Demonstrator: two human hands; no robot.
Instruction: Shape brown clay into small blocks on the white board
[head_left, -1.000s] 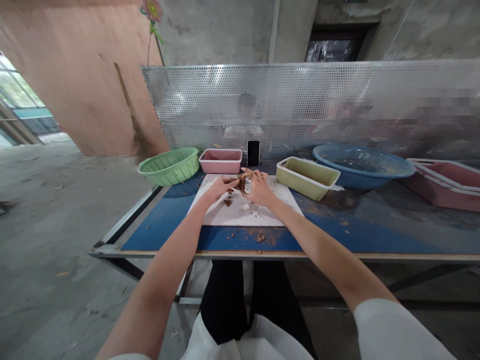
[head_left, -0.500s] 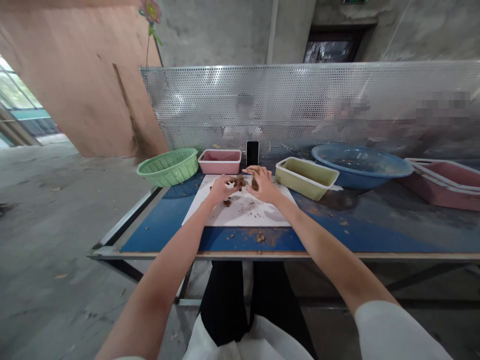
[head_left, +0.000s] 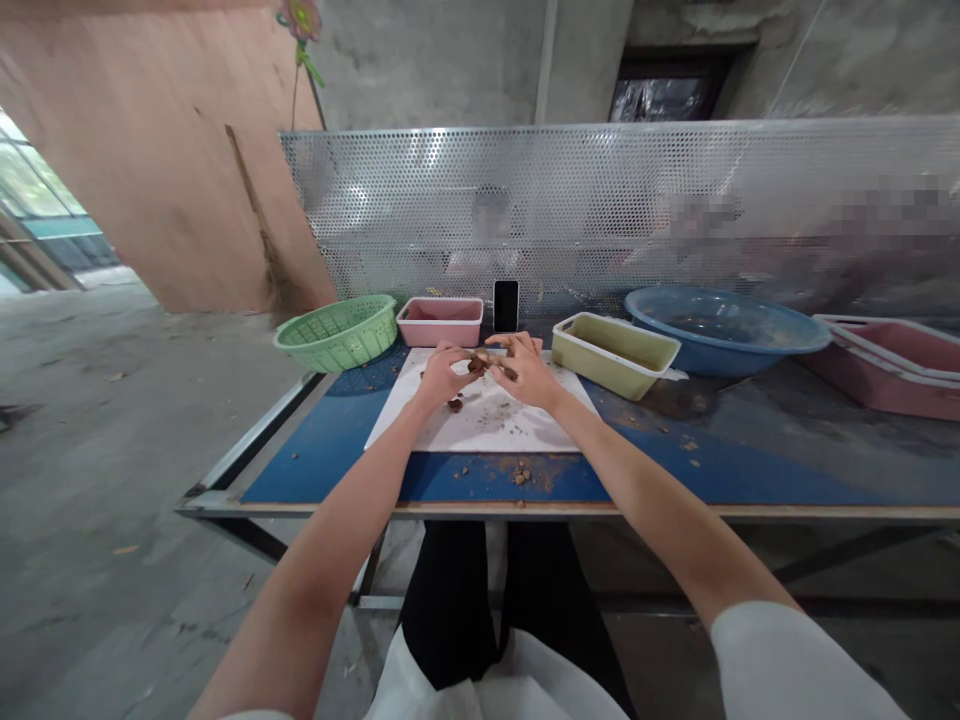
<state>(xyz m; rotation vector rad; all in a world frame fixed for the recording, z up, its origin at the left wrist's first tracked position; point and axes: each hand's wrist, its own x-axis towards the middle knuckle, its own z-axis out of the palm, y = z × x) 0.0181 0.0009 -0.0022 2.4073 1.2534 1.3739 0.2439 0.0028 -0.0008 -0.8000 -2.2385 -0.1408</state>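
Observation:
Over a white board [head_left: 517,430], both hands are drawn close together around brown, crumbly lumps that look like dry clay or earth. My left hand [head_left: 444,376] curls its fingers and thumb on a dark brown lump [head_left: 477,367]. Just to the right, my right hand [head_left: 529,374] bends over another brown lump [head_left: 511,373], mostly hidden by the fingers. The fingertips of both hands nearly meet. A small reddish-brown piece [head_left: 455,405] lies on the board below my left hand, and fine crumbs are scattered near the board's middle.
Behind the board stand a green basket [head_left: 337,345], a pink tub [head_left: 440,333] and an upright phone [head_left: 506,305]. A yellow-green tub [head_left: 611,365], a blue basin [head_left: 731,345] and pink tubs [head_left: 892,375] stand right. Crumbs [head_left: 521,473] lie at the blue table's front; a perforated metal screen [head_left: 420,215] rises behind.
My left fingers have moved slightly up and right, closing over the brown lumps and nearer to my right hand. My right hand has stayed almost in place.

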